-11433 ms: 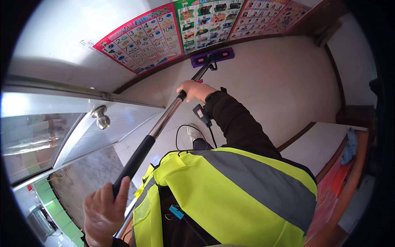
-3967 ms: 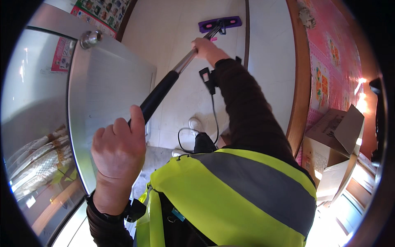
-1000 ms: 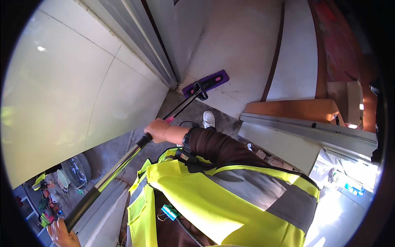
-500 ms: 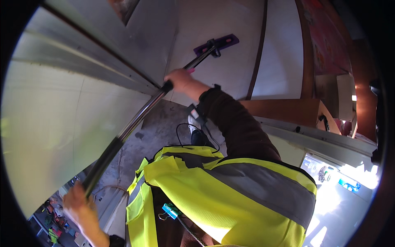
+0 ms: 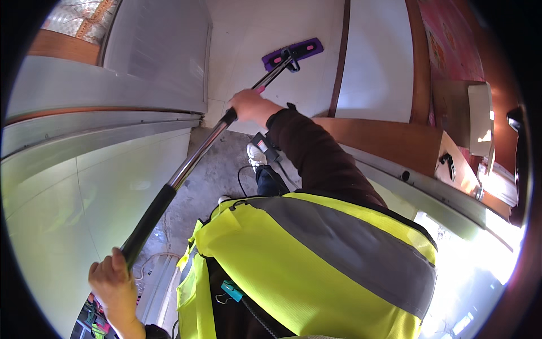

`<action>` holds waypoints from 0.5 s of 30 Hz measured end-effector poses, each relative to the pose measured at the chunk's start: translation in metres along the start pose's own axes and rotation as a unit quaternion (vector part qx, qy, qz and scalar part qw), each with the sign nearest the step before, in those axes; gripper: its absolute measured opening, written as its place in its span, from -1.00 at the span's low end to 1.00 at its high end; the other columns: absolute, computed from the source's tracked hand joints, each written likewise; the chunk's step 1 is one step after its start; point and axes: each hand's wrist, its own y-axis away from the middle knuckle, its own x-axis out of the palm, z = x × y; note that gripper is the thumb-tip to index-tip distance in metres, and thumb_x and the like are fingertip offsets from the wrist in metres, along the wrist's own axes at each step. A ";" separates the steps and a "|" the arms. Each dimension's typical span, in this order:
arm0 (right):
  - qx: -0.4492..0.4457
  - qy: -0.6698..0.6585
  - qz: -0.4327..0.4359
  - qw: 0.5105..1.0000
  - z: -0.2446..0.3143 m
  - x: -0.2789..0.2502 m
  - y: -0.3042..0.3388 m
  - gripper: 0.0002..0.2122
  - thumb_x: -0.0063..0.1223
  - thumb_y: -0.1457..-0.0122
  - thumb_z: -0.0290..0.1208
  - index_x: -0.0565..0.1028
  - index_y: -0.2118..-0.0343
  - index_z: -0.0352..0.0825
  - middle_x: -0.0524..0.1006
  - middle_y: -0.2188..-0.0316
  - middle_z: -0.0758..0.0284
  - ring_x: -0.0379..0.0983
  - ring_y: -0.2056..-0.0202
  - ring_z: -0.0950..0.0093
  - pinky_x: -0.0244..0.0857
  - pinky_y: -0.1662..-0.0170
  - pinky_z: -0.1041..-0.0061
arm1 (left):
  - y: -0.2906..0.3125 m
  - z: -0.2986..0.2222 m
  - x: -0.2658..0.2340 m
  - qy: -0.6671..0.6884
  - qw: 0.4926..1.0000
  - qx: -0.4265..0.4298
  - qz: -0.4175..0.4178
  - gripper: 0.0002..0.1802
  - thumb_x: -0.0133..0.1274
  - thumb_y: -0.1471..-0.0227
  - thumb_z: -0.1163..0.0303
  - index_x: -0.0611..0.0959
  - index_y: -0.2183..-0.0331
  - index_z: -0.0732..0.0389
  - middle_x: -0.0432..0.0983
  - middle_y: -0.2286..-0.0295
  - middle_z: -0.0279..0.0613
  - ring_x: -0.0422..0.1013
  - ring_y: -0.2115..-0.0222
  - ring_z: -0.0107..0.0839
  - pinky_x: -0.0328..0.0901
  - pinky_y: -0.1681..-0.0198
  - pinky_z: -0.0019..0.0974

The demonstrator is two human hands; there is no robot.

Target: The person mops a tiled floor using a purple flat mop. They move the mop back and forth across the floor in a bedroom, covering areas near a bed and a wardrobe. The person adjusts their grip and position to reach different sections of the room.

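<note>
A flat mop (image 5: pixel 199 153) with a chrome pole runs slantwise from the lower left to the upper middle. Its purple pad head (image 5: pixel 309 48) lies flat on the pale tiled floor (image 5: pixel 248 28). My left hand (image 5: pixel 113 278) is closed around the end of the black foam grip, thumb along the top. Farther up, my right hand (image 5: pixel 253 106) wraps the pole just above a black collar, a bit of pink showing beside the fingers. The pole hides part of both palms.
On the right stands a brown wooden cabinet (image 5: pixel 389 148) with a black handle. White panels (image 5: pixel 152 51) and a metal door track (image 5: pixel 101 127) are at left. My shoe (image 5: pixel 255 155) rests on grey concrete (image 5: pixel 206 164), near a black cable (image 5: pixel 239 179).
The mop head has shifted slightly left and nearer. Both hands keep their hold on the pole. My view has turned, bringing more of the left-hand panels and a shelf corner into sight.
</note>
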 end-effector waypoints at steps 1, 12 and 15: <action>-0.005 -0.042 0.015 0.999 0.017 0.005 0.008 -0.83 0.08 0.29 -0.33 0.51 0.53 -0.18 0.52 0.52 0.25 0.45 0.38 0.19 0.31 0.34 0.23 | 0.014 0.007 -0.003 -0.001 1.000 -0.006 -0.001 -0.74 0.01 0.32 0.59 0.43 0.40 0.31 0.21 0.70 -0.25 0.22 0.69 -0.27 0.14 0.54 -0.21; -0.081 -0.115 -0.051 0.989 0.227 0.116 0.104 -0.76 0.20 0.34 -0.22 0.49 0.54 -0.14 0.51 0.52 0.31 0.44 0.36 0.25 0.25 0.32 0.23 | 0.282 0.060 0.070 -0.107 0.993 -0.012 -0.054 -0.46 0.05 0.48 0.64 0.41 0.25 0.37 0.32 0.51 0.02 0.28 0.46 -0.03 0.20 0.28 -0.07; -0.091 -0.133 -0.076 0.984 0.294 0.144 0.123 -0.77 0.18 0.33 -0.18 0.49 0.56 -0.13 0.50 0.55 0.30 0.45 0.39 0.25 0.25 0.34 0.21 | 0.357 0.095 0.084 -0.119 0.989 -0.084 -0.031 -0.48 0.03 0.43 0.64 0.44 0.23 0.36 0.35 0.47 0.02 0.30 0.43 0.00 0.20 0.29 -0.07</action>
